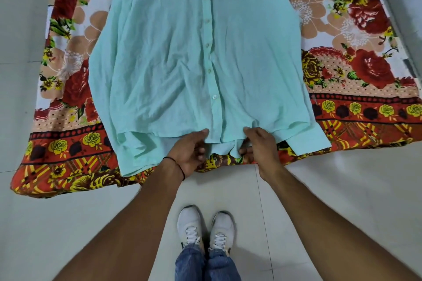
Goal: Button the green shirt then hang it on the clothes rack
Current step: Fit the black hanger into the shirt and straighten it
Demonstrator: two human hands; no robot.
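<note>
The pale green shirt [173, 52] lies flat, front up, on a flowered sheet, collar at the far end and hem toward me. Several white buttons run down its closed placket. Both sleeves lie folded along the sides. My left hand [189, 151] pinches the bottom hem left of the placket, thumb on top and fingers curled under. My right hand [258, 146] pinches the hem right of the placket the same way. No clothes rack is in view.
The flowered sheet [356, 89], red, yellow and peach, covers a raised surface and hangs over its near edge. White floor tiles [319, 185] lie below it. My white shoes [205, 228] stand close to the sheet's edge. Grey walls flank both sides.
</note>
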